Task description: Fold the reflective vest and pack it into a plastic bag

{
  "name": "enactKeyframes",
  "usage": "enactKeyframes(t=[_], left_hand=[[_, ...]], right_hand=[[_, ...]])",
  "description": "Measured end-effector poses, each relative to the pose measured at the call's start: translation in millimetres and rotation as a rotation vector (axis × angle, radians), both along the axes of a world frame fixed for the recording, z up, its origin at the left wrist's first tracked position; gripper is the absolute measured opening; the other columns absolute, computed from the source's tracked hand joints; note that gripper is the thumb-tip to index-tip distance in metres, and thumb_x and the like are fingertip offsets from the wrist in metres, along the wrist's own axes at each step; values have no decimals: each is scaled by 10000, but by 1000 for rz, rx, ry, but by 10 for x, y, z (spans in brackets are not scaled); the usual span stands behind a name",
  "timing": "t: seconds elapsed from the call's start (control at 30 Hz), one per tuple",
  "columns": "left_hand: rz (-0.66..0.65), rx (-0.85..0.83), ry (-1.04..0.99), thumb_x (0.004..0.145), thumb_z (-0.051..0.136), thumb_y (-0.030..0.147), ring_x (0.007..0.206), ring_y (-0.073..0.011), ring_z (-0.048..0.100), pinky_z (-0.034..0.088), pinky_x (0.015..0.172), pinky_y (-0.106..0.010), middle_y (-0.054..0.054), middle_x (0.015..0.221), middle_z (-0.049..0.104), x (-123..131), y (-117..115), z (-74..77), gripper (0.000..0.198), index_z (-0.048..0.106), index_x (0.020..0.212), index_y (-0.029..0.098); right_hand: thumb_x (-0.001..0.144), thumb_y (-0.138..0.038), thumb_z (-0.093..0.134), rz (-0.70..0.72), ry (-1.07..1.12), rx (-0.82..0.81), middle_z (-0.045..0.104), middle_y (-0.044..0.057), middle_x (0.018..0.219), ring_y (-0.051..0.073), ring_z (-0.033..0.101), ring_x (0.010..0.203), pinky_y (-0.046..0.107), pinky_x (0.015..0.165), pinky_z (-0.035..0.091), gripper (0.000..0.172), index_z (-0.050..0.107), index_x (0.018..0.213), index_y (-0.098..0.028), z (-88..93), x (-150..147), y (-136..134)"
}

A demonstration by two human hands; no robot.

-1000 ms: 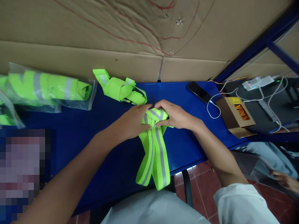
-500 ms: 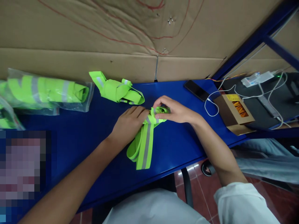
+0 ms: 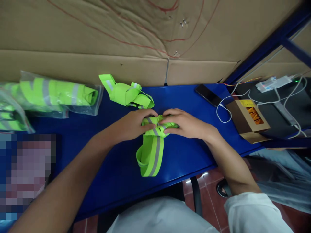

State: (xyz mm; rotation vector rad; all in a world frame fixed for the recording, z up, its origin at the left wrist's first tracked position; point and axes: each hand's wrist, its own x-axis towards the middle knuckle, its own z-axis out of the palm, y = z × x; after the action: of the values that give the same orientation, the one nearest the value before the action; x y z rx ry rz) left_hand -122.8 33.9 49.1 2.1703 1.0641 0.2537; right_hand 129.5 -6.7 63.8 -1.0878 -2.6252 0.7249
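Between my two hands is a lime-yellow reflective strap [image 3: 155,152] with a grey stripe, its upper part bunched into a roll and a loop hanging down over the table. My left hand [image 3: 137,124] grips the left end of the roll, thumb in front and fingers behind. From the other side my right hand [image 3: 184,123] has its fingers and thumb closed around the right end. Parts of the roll are hidden under the fingers. Just behind my hands a second bundled reflective strap [image 3: 123,94] lies on the blue table [image 3: 116,187].
Clear bags of rolled reflective straps [image 3: 58,94] lie at the left. On the right are a black phone [image 3: 207,94], a white cable [image 3: 224,119] and an open cardboard box [image 3: 243,116] with orange contents. A cardboard panel [image 3: 109,58] backs the table. Someone's trousered leg [image 3: 274,171] shows at right.
My left hand has shifted from on top of the strap to grip the roll's left end with the thumb in front. The loose tail has drawn into one hanging loop.
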Motion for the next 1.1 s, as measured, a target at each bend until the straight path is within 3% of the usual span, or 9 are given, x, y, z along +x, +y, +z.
enactKeyframes(t=[0.17,0.33,0.47,0.63,0.8,0.9,1.0,1.1], left_hand=[[-42,-11,149,857,596,596,1389,-351,541,400,1181,-476,-143,1520,573,78,-22,14,713,566,1439,185],[-48,7,161,847,599,679,1385,-372,531,392,1182,-484,-157,1486,589,22,-97,14,770,591,1424,170],[-48,6,223,825,684,568,1267,-373,604,471,1081,-489,-143,1325,678,70,-198,90,676,624,1363,165],[-116,-18,253,797,762,420,1119,-339,621,509,970,-482,-112,1088,686,117,-377,138,400,686,1102,172],[-27,-13,143,816,774,367,1106,-300,633,519,925,-439,-85,1149,635,75,-552,70,363,615,1105,216],[14,-41,151,830,774,382,1074,-304,666,521,878,-427,-76,1141,660,78,-616,38,417,573,1157,219],[19,26,140,830,776,329,1032,-298,689,533,828,-409,-70,1162,672,126,-669,15,446,539,1194,228],[-1,266,122,857,698,171,1056,-295,672,546,858,-411,-79,1171,653,186,-681,-24,387,536,1202,232]], right_hand=[[1075,-294,478,58,37,-17,622,154,1396,266,549,1368,431,1145,442,349,706,1308,-169,28,21,-106],[1059,-290,523,29,36,-19,623,143,1421,262,560,1375,422,1148,460,333,709,1314,-183,-5,24,-133],[1052,-302,537,-1,16,-18,613,144,1461,287,545,1412,447,1149,474,327,707,1310,-193,-8,-10,-197],[1058,-242,520,108,102,-76,666,94,1418,258,517,1444,446,1229,387,288,717,1266,-211,116,-6,-265],[1023,-142,542,76,213,-199,693,4,1380,175,672,1252,322,1067,511,407,616,1394,-293,142,44,-213],[953,-120,632,23,214,-159,631,32,1463,201,612,1326,361,1113,468,546,546,1466,-283,48,67,-159],[894,-228,748,-41,163,-152,591,82,1500,240,618,1295,376,1057,484,661,501,1506,-263,-30,98,-108],[890,-378,767,-31,41,-150,742,65,1230,240,684,1080,341,910,493,433,671,1287,-236,-56,93,-71]])
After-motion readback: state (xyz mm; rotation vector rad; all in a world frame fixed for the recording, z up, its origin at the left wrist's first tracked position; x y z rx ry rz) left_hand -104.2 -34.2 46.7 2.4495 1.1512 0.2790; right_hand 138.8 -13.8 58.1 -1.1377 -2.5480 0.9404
